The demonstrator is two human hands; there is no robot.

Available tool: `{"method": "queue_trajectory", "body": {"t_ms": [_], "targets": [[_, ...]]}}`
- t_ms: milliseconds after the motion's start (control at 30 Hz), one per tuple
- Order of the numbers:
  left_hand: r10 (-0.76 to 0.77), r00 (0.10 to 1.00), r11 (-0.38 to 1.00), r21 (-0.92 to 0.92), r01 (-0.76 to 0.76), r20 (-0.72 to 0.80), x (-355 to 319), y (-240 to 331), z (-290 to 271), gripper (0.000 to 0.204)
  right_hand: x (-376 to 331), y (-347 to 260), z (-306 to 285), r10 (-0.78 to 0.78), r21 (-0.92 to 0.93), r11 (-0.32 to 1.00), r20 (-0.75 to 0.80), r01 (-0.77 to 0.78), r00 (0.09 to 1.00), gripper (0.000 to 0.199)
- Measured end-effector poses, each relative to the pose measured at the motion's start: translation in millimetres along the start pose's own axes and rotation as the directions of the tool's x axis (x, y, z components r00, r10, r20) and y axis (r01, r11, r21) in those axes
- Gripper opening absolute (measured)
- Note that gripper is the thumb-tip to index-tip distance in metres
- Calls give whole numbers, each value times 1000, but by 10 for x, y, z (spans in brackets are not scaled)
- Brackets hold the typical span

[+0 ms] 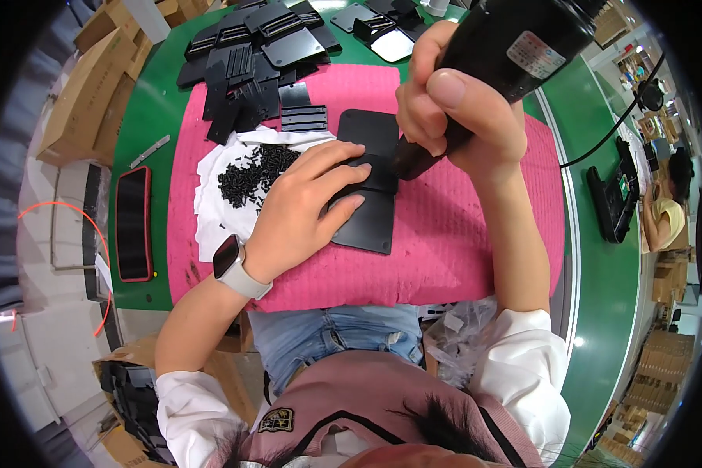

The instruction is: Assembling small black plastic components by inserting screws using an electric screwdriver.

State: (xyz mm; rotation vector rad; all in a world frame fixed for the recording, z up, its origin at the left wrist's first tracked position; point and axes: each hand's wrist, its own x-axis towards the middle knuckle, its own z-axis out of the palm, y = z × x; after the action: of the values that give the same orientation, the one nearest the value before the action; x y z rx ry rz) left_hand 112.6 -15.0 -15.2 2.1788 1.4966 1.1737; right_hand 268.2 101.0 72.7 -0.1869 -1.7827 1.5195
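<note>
My right hand [464,109] is wrapped round a black corded electric screwdriver [515,47]. Its nose points down at the right edge of a black flat part [366,222], made of panels with a raised strip across the middle. The bit's tip cannot be made out. My left hand [300,195] lies on the left side of this part, fingers apart and pressing on its top. Beside that hand, a heap of small black screws [253,175] sits on a white cloth [210,210]. A ribbed black piece [304,118] lies just beyond the cloth.
A pink foam mat [460,242] covers part of the green table [600,312]. Black panels [249,54] are piled at the far left. A red-edged phone [134,224] lies left, a black tray-like housing [610,191] right. The screwdriver's cable [620,125] loops at the right.
</note>
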Motion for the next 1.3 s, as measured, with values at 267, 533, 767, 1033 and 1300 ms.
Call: {"method": "queue_trajectory", "body": {"t_ms": [267, 533, 767, 1033, 1300], "targets": [[64, 998, 995, 82, -64, -1, 44, 35, 21, 29, -119, -79, 95, -48, -100, 994, -65, 42, 997, 25], [-69, 992, 866, 500, 9, 101, 235, 434, 211, 76, -168, -172, -769, 163, -1, 984, -387, -178, 907, 43], [-51, 990, 963, 258, 83, -131, 252, 185, 293, 53, -142, 432, -1739, 246, -343, 805, -550, -485, 798, 27], [77, 697, 987, 154, 48, -712, -1253, 467, -838, 51, -186, 825, -2179, 290, -443, 727, -494, -524, 819, 29], [-7, -71, 321, -69, 945, -997, -4717, 59, -1471, 37, 89, 970, -1596, 204, -649, 647, -359, -400, 911, 25]]}}
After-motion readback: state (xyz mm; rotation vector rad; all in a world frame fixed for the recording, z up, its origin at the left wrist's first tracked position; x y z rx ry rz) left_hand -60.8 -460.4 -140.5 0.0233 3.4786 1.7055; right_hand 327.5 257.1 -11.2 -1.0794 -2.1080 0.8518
